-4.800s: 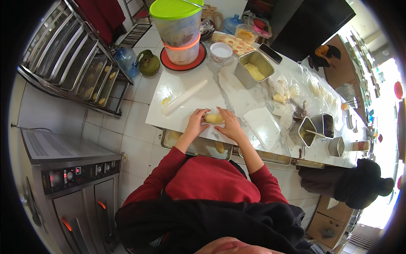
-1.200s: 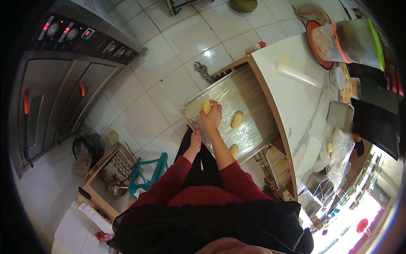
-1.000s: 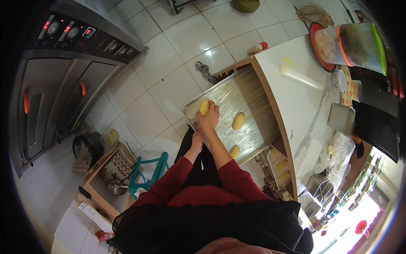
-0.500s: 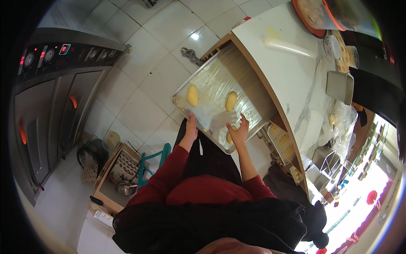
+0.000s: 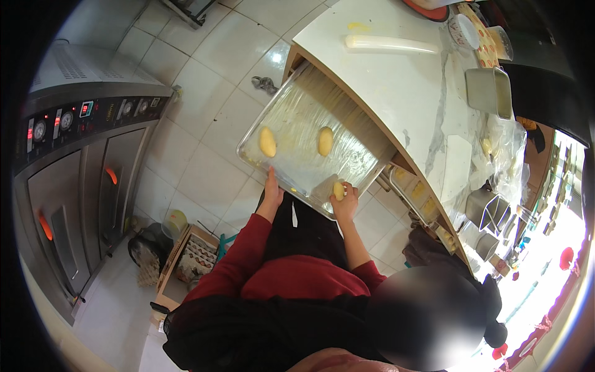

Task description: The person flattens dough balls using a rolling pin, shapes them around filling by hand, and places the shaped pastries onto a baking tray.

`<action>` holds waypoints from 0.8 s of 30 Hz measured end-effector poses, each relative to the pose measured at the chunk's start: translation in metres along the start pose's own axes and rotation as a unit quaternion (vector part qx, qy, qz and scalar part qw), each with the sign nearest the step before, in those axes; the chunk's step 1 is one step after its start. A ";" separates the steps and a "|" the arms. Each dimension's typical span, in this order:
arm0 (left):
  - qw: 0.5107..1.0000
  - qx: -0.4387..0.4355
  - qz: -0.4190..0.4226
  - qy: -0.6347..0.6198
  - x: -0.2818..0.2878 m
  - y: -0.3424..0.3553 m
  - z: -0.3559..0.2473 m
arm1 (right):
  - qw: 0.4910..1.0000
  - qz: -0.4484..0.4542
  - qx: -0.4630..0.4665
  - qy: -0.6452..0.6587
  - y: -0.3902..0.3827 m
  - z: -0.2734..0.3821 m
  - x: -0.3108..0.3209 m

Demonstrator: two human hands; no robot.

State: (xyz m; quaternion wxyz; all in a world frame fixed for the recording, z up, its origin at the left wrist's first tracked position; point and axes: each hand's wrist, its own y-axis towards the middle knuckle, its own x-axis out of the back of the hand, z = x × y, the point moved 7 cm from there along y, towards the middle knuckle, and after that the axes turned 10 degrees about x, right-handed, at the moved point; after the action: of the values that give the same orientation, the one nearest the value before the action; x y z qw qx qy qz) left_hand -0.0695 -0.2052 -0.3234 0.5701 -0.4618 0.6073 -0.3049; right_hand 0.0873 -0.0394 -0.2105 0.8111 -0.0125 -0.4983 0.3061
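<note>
A greased metal tray (image 5: 319, 93) sticks out from the shelf under the worktop and carries oblong yellow dough pieces, one (image 5: 268, 141) at the upper left, another (image 5: 325, 141) near the middle. My left hand (image 5: 273, 189) is closed on the tray's near left rim. My right hand (image 5: 346, 199) has its fingers round a third dough piece (image 5: 338, 190) on the tray's near right corner.
The steel oven (image 5: 87, 204) stands at my left, with a crate of egg trays (image 5: 195, 260) below. The marble worktop (image 5: 403, 80) holds a white rolling pin (image 5: 390, 43), metal tins (image 5: 488, 93) and plastic wrapping (image 5: 502, 155). A dark garment (image 5: 421, 248) lies at lower right.
My right hand left the upper-left dough piece, which now lies on the tray, and moved right and down onto the near-right piece. My left hand stayed at the rim as the view swung.
</note>
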 end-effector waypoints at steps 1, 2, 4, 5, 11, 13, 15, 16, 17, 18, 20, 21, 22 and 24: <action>1.000 0.002 0.008 -0.001 -0.001 0.002 0.001 | 1.000 -0.002 -0.003 -0.001 -0.002 -0.001 0.002; 1.000 0.004 0.016 -0.002 -0.002 0.004 0.001 | 1.000 -0.006 -0.005 0.001 -0.002 -0.002 0.001; 1.000 0.007 0.015 -0.004 -0.002 0.008 0.002 | 1.000 0.001 0.009 -0.001 0.001 0.004 -0.003; 1.000 0.011 0.011 -0.010 -0.003 0.010 0.002 | 1.000 -0.005 0.008 0.000 0.002 0.007 -0.003; 0.998 0.028 0.064 -0.007 -0.044 0.023 -0.005 | 0.994 -0.007 -0.074 -0.078 0.004 0.020 0.037; 0.996 0.036 0.081 0.004 -0.070 0.034 -0.010 | 0.997 -0.053 -0.033 -0.036 0.002 0.014 0.063; 0.994 0.047 0.101 0.021 -0.100 0.048 -0.009 | 0.996 -0.085 -0.024 -0.025 -0.001 0.002 0.089; 0.996 0.042 0.069 0.038 -0.111 0.057 -0.009 | 0.995 -0.101 -0.010 -0.017 -0.002 -0.002 0.102; 0.997 0.034 0.036 0.055 -0.117 0.067 -0.011 | 0.993 -0.118 -0.003 0.011 -0.005 -0.004 0.116; 0.996 0.035 0.050 0.070 -0.129 0.075 -0.011 | 0.990 -0.138 -0.009 0.015 -0.009 -0.008 0.129; 0.993 0.001 -0.006 0.118 -0.138 0.091 -0.012 | 0.989 -0.108 -0.018 0.100 -0.014 -0.012 0.153; 0.991 -0.009 0.000 0.134 -0.151 0.093 -0.009 | 0.985 -0.132 -0.030 0.103 -0.017 -0.018 0.172; 0.988 -0.014 0.009 0.153 -0.169 0.088 -0.001 | 0.982 -0.107 -0.042 0.149 -0.020 -0.026 0.187; 0.986 -0.005 0.064 0.153 -0.180 0.101 -0.010 | 0.973 -0.092 -0.042 0.209 -0.021 -0.028 0.224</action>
State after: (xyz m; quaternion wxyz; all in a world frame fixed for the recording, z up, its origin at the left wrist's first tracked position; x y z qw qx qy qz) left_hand -0.1149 -0.0036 -0.3384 0.4867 -0.3725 0.7171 -0.3318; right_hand 0.1911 0.0654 -0.0384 0.9207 -0.0645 -0.3293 0.1992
